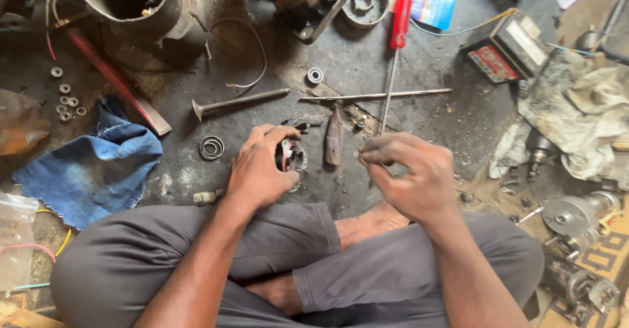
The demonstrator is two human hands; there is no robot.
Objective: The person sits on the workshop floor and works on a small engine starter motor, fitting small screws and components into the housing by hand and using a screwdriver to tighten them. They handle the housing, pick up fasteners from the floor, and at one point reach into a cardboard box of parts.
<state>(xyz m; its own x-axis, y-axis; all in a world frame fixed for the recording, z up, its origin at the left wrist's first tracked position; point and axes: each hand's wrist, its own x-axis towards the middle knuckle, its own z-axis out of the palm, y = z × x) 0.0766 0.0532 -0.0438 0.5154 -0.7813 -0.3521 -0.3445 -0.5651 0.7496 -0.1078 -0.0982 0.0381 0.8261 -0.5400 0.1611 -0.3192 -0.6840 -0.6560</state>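
Top left: big metal drum (134, 3), open mouth toward camera, dark inside, some light scraps and wire ends just visible within. Far left edge: clear plastic bag (14, 236), contents not readable, coloured wires beside it.

Seen from above, cross-legged on a grimy floor (367, 59), both forearms reaching forward over the knees.

Left hand (262, 167): wrist bent slightly inward, fingers curled round a small round motor part (291, 155), thumb over the top, part held just above the floor right ahead of the shins. Red and metal bits visible inside the part.

Right hand (409, 174): knuckles up, fingers clenched loosely, thumb and forefinger pinched together at the left tip; something thin perhaps held there, too small to tell. Near the part, not touching it.

Between the hands: dark tapered tool (334, 143) lying on the floor. Beyond: valve (239, 100), long thin rod (377, 95), red-handled screwdriver (397, 39), small bearing (315, 75). Coiled spring ring (211, 148) left of the left hand. Blue denim rag (92, 167) further left, washers (65, 95) above it. Dirty cloth (576, 121) and a small motor (576, 213) to the right.
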